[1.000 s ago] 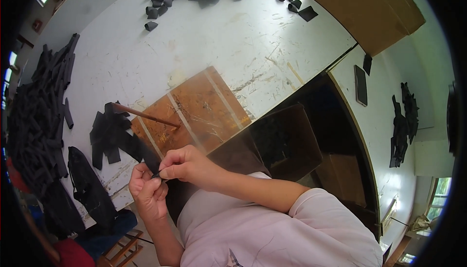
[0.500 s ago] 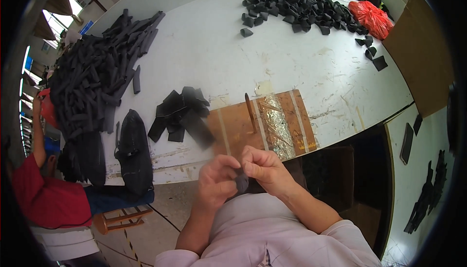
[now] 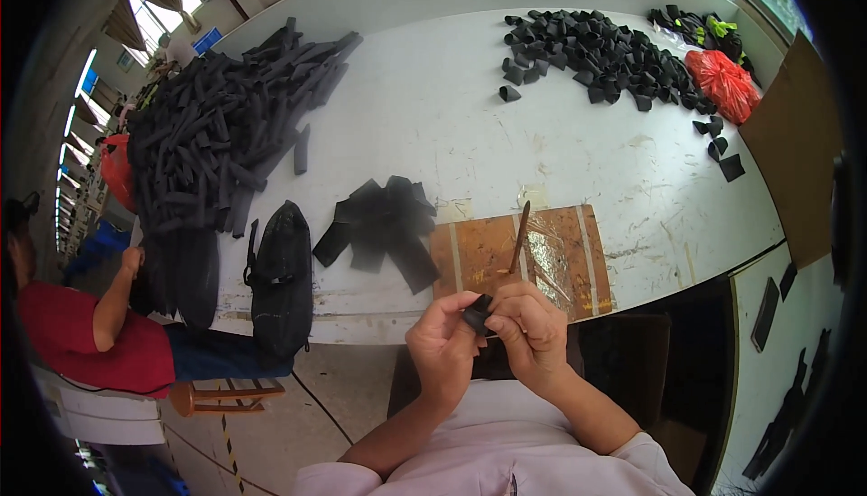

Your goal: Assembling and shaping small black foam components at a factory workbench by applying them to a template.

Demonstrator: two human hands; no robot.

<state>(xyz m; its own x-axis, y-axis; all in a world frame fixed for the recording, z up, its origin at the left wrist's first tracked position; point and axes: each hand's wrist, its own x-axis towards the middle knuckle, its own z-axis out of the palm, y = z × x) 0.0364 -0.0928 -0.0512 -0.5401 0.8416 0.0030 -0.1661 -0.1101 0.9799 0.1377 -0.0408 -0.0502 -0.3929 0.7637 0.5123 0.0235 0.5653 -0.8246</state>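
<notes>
In front of my chest, at the table's near edge, my left hand (image 3: 441,348) pinches a small curled piece of black fabric (image 3: 477,315) between thumb and fingers. My right hand (image 3: 535,326) is closed at the right side of the same piece, thumb and fingertips against it. Just beyond my hands lies a brown board (image 3: 470,248) with strips of tape across it. A thin brown pointed stick (image 3: 521,238) stands out over the board. Left of the board, flat black fabric pieces (image 3: 411,257) lie in a loose, overlapping pile.
A big heap of dark rolled strips (image 3: 212,126) covers the table's left, with a black pouch (image 3: 282,284) nearer me. Curled black pieces (image 3: 605,58) are piled far right beside a red plastic bag (image 3: 722,85) and a cardboard sheet (image 3: 795,148). A person in red (image 3: 95,342) sits at left.
The whole view has shifted, so the table's things appear further right and lower. Both hands have turned the black fabric piece, which now shows above the left fingers.
</notes>
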